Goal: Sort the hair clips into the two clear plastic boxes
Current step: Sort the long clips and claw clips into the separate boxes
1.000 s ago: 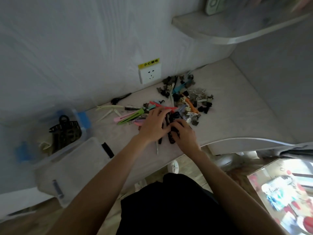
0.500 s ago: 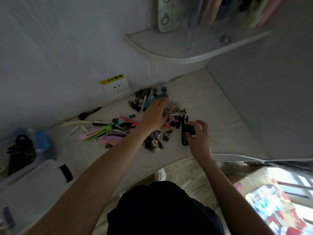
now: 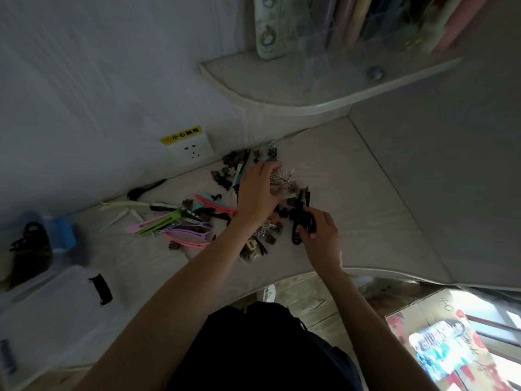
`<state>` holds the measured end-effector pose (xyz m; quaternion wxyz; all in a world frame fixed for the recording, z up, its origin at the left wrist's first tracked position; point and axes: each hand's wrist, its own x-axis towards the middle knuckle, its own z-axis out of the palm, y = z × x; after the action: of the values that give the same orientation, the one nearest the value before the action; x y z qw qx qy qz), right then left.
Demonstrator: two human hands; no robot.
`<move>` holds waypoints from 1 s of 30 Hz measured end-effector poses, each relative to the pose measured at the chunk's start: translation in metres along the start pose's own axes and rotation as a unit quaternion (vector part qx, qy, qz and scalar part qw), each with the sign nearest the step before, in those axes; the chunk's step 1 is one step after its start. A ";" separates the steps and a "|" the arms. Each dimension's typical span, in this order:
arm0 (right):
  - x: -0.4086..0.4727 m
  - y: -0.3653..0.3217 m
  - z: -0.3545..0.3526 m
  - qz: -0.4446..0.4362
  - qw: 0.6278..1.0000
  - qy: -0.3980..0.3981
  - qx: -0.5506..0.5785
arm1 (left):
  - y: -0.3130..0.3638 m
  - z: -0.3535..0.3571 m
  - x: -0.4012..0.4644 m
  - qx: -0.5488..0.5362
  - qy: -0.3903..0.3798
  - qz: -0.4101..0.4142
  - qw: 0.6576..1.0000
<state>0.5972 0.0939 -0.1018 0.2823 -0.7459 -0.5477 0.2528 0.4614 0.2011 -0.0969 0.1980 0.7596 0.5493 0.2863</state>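
Right hand (image 3: 321, 235): fingers curled round a bunch of long black plastic hair clips (image 3: 299, 221), held just off the near right edge of the pile.
Left hand (image 3: 258, 190): fingers bent down into the silver wire hair clips (image 3: 282, 179) at the far side of the pile; grasping or only raking, cannot tell.
Pile: mixed heap of loose hair clips (image 3: 197, 218) on the pale desk top (image 3: 352, 198); pink, green, purple and cream long clips to the left, small dark claw clips behind.
Boxes: clear plastic box with blue latch (image 3: 60, 235) at far left, holding a few dark claw clips; nearer clear plastic box with black latch (image 3: 56, 300), contents too blurred to tell.
Progress: early; most clips unsorted, judging by the heap.
Writing: yellow warning label (image 3: 181, 134) above the white wall socket (image 3: 191, 149), Chinese characters, apparently "小心触电". Red print on the cardboard carton (image 3: 439, 334) at lower right, unreadable.
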 end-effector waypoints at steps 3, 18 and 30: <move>-0.001 -0.017 0.000 -0.055 0.998 0.040 0.017 | 0.006 -0.038 -0.014 -0.145 -0.002 -0.078 0.986; -0.017 -0.191 0.105 -0.119 0.965 -0.140 0.184 | -0.112 -0.252 -0.114 -0.392 0.207 -0.367 0.818; -0.069 -0.338 0.218 -0.187 0.907 -0.322 0.197 | -0.240 -0.380 -0.211 -0.027 0.196 -0.454 0.869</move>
<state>0.2011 0.1408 -0.0171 0.2743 -0.4367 -0.6775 0.5244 -0.0091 0.0720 -0.0025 0.2147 0.3495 0.8531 0.3225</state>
